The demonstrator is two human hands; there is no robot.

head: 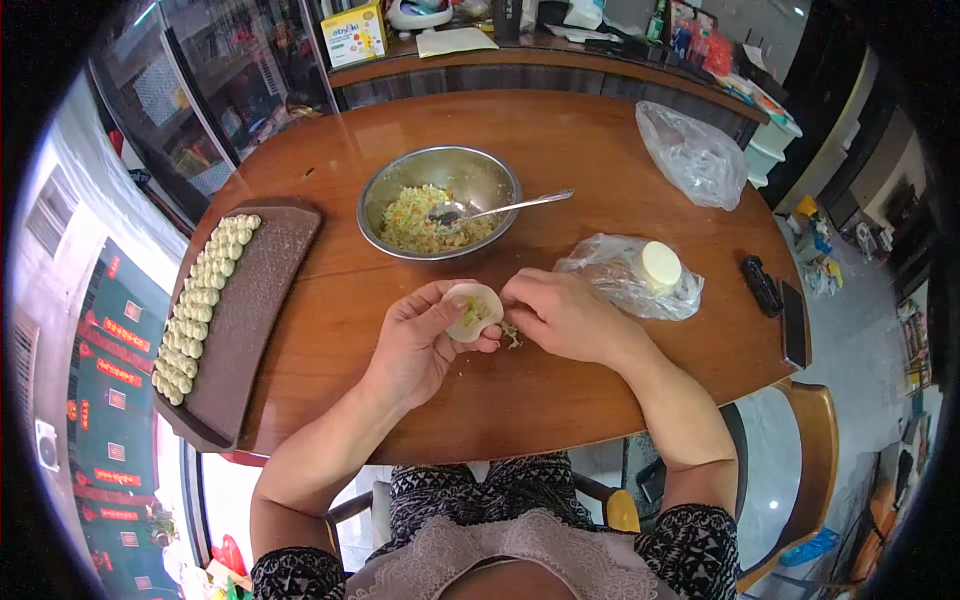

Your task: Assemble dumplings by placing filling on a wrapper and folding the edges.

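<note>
A round dough wrapper with chopped vegetable filling at its middle lies in my left hand, thumb over its edge. Close to the wrapper's right edge is my right hand, its fingers bent; whether they pinch anything cannot be seen. Crumbs of filling show between the hands. Beyond them stands a steel bowl of chopped filling, a metal spoon resting in it. Rows of folded dumplings line the left side of a dark tray. A stack of round wrappers sits on a plastic bag.
The wooden table carries a crumpled clear bag at the back right. Near its right edge lie a black object and a phone. A cluttered counter runs behind, and a wooden chair stands at the lower right.
</note>
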